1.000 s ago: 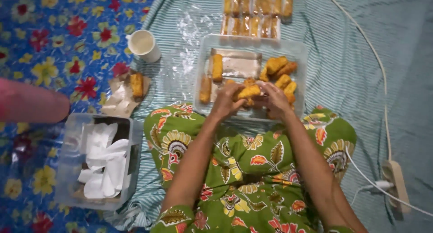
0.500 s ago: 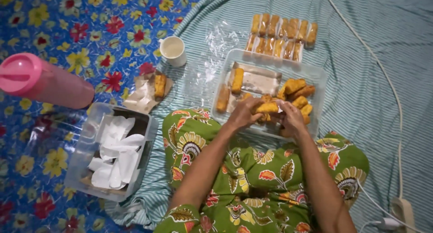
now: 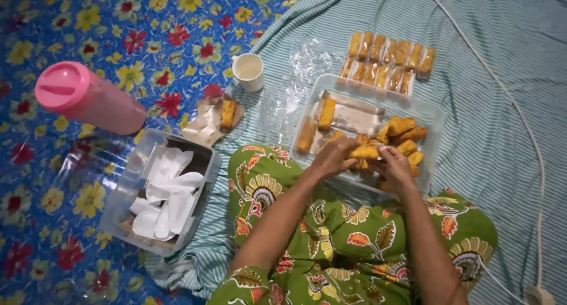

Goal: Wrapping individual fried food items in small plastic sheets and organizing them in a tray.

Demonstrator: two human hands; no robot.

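Both hands meet over the near edge of a clear plastic tray (image 3: 434, 113) on a striped cloth. My left hand (image 3: 333, 157) and my right hand (image 3: 393, 166) together hold one golden fried roll (image 3: 364, 152) between their fingers. More fried rolls (image 3: 404, 134) are piled in the tray's right side, and two lie on white paper (image 3: 354, 119) at its left. My knees in green flowered fabric (image 3: 331, 234) sit just below the tray.
A row of wrapped rolls (image 3: 387, 60) lies beyond the tray. A white cup (image 3: 248, 70), one roll on paper (image 3: 227, 113), a clear box of white wrappers (image 3: 165, 190) and a pink jug (image 3: 88, 98) are at left. A white cable (image 3: 520, 122) runs along the right.
The view has shifted, so everything sits further right and lower and the pink jug shows whole. Both hands stay together on the roll at the tray's near edge.
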